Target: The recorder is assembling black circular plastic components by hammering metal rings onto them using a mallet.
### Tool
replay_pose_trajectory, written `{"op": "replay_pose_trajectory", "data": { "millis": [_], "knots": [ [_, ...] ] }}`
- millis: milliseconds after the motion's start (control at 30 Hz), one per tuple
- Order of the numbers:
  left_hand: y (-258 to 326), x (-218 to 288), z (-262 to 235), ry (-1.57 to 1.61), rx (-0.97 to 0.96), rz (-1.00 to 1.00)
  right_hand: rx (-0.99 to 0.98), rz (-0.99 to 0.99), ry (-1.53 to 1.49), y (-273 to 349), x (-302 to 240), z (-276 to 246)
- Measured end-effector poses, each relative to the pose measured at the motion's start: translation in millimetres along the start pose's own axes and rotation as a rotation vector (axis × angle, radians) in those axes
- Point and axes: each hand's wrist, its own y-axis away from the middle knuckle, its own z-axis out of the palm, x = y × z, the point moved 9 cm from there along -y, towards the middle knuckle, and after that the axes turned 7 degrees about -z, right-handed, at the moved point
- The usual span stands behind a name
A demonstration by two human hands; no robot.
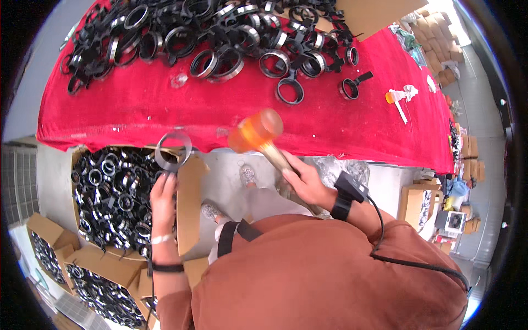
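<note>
A metal ring (174, 149) is pinched in the fingertips of the left hand (163, 199), lifted above an open cardboard box (190, 203) full of rings, just below the worktop (165, 110) edge. The right hand (308, 184) has its grip closed around an orange-headed mallet (256, 132). A long heap of assembled black clamps (220, 38) crowds the red-covered worktop's far side; several more filled boxes (82, 275) wait on the floor, suggesting much work remains.

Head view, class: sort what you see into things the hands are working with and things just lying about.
In use:
left hand lifting a metal ring
right hand gripping an orange mallet
open box of rings
ring pile on red cloth

Lying about:
small orange bottle
stacked cartons
</note>
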Motion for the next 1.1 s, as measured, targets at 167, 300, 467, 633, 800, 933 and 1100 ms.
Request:
{"op": "replay_pose_trajectory", "data": {
  "millis": [167, 300, 467, 633, 800, 933, 1100],
  "knots": [
    [63, -25, -157, -0.209, 0.313, -0.063, 0.053, 0.137, -0.029, 28, 24, -34],
    [64, 8, -234, -1.193, 1.054, 0.012, 0.093, 0.174, -0.131, 33, 34, -38],
    [4, 135, 41, -1.020, 0.409, 0.811, 0.098, 0.167, -0.179, 40, 39, -40],
    [-9, 192, 247, -1.128, -0.021, 1.208, 0.086, 0.168, -0.140, 57, 31, -56],
    [-101, 213, 320, -1.328, -0.066, 1.090, 0.132, 0.228, -0.176, 71, 44, -66],
    [-140, 216, 328, -1.513, -0.148, 1.022, 0.159, 0.201, -0.135, 72, 46, -69],
    [-128, 276, 312, -1.109, -0.031, 1.098, 0.202, 0.244, -0.293, 70, 49, -71]
  ]
}}
